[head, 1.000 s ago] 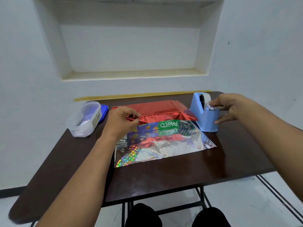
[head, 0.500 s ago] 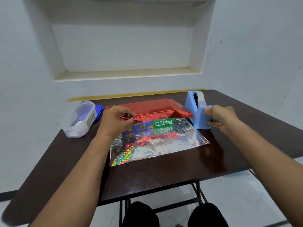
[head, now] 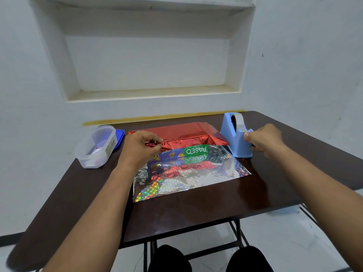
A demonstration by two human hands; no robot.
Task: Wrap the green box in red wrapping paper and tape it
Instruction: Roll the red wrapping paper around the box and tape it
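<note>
The green box, with PASEO lettering on its near side, lies on a sheet of wrapping paper whose silver holographic inner face spreads toward me. The red far flap is folded over the box top. My left hand pinches the flap's folded edge against the box at its left end. My right hand is at the cutter end of the light-blue tape dispenser, fingers pinching the tape end there.
A clear plastic container sits at the table's left with a blue lid behind it. The dark brown table stands against a white wall with a recessed niche. My knees show under the near edge.
My right hand has dropped from the top of the dispenser to its front cutter end and closed on the tape there. My left hand has stayed on the red fold.
</note>
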